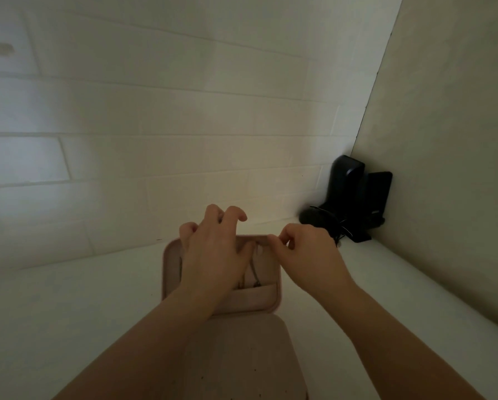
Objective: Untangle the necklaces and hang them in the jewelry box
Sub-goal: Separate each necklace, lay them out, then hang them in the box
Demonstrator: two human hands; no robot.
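**Both hands at the lid of the jewelry box**

We see both forearms reach forward over the open pink jewelry box point(170, 272) on the white surface point(69, 313). Our left hand point(213, 255) arches over the upright lid, fingers curled; what it holds we cannot tell. Our right hand point(305, 252) pinches something thin at the lid's top edge. Necklaces point(255, 274) hang inside the lid.
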